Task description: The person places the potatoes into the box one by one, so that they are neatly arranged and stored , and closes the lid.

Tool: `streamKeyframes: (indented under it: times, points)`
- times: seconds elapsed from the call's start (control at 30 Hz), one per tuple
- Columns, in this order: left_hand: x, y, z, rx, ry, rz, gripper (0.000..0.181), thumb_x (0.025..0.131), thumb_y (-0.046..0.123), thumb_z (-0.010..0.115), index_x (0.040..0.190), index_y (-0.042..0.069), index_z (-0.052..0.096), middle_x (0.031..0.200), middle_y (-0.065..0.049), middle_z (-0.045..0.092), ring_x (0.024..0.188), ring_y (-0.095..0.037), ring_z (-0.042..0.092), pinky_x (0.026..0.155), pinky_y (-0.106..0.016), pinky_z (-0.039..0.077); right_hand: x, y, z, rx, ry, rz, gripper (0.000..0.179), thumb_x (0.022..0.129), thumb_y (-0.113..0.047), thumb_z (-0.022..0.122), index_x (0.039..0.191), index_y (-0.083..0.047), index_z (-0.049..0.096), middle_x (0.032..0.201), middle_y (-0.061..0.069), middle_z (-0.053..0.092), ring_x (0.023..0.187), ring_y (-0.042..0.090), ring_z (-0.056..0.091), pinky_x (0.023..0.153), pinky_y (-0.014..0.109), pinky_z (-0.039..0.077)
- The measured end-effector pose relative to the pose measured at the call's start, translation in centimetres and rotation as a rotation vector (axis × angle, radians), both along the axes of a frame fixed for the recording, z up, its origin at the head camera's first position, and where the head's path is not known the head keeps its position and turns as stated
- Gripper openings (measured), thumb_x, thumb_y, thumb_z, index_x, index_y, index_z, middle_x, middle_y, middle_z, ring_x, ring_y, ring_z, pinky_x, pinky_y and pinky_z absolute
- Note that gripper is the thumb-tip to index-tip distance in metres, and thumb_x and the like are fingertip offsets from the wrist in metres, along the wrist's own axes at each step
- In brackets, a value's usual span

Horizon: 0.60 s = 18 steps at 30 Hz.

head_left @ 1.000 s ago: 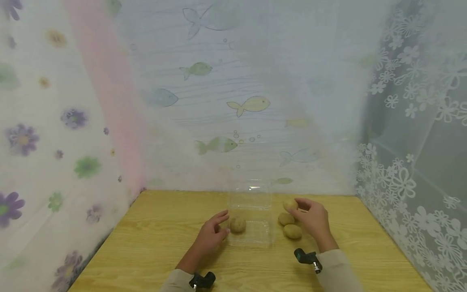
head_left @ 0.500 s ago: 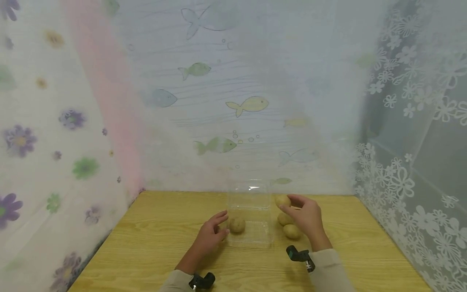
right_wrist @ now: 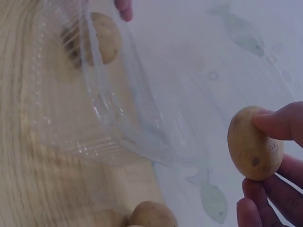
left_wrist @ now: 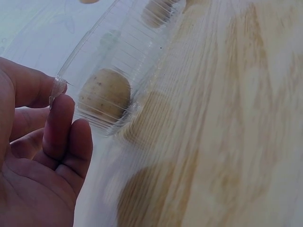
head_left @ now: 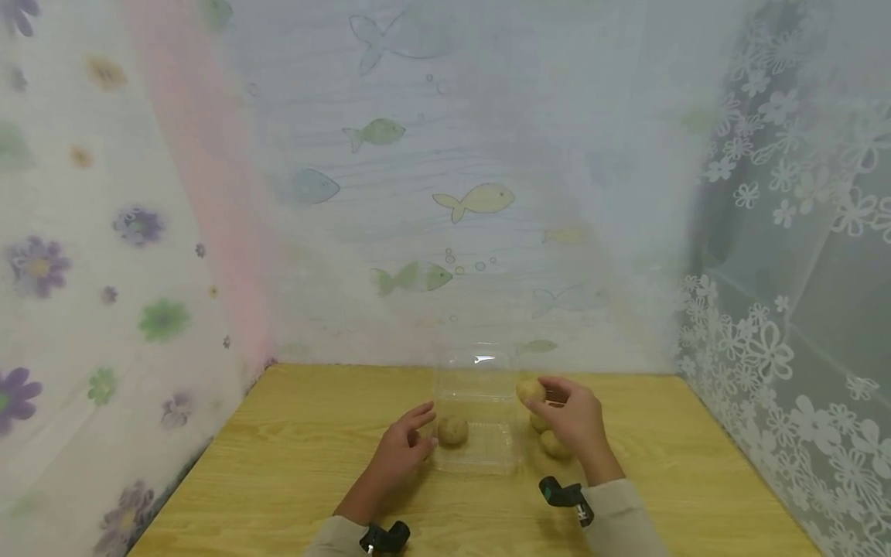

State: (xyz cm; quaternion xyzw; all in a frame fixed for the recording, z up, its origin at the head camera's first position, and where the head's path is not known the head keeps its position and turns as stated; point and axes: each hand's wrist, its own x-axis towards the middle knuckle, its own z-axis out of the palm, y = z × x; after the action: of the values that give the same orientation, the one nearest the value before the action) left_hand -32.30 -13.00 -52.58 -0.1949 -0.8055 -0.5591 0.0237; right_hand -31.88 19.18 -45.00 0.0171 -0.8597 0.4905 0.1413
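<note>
A clear plastic clamshell box [head_left: 490, 449] stands on the table with its lid raised at the back. One potato [head_left: 453, 430] lies inside it at the left; the left wrist view shows this potato [left_wrist: 104, 94] through the ribbed wall. My left hand [head_left: 404, 450] pinches the box's left rim between thumb and finger. To the right of the box, my right hand [head_left: 579, 418] grips another potato [head_left: 531, 391] with thumb and fingertips, held up beside the lid. Two more potatoes, the nearer one [head_left: 555, 444] partly covered, rest under that hand.
The wood-grain table [head_left: 313, 433] runs back to a curtain [head_left: 390, 232] printed with fish. Flowered sheets hang at the left and right sides. A small black camera [head_left: 565, 495] sits on each wrist.
My right hand has lifted its potato off the table and carried it left toward the box, dipping slightly in the last half second. My left hand has stayed at the rim.
</note>
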Motion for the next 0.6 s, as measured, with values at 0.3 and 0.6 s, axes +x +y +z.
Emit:
streamKeyframes:
  times: [0.3,0.6]
  points:
    - [-0.1,-0.1,0.0,-0.033,0.005,-0.016,0.053,0.102,0.013,0.067,0.150,-0.004,0.051,0.166,-0.012,0.038,0.064,-0.006,0.050,0.059,-0.021,0.046,-0.4,-1.5,-1.0,0.026,-0.012,0.007,0.053,0.087,-0.029,0.085,0.134,-0.009,0.070,0.125,0.013,0.074,0.112,0.029,0.071,0.094,0.043,0.059]
    - [-0.2,-0.2,0.0,-0.024,0.006,-0.032,0.052,0.103,0.011,0.065,0.149,-0.007,0.050,0.165,-0.016,0.037,0.063,-0.005,0.049,0.059,-0.021,0.047,-0.8,-2.8,-1.9,0.023,0.022,0.012,0.048,0.085,-0.023,0.087,0.128,-0.006,0.073,0.119,0.011,0.076,0.111,0.026,0.071,0.094,0.044,0.058]
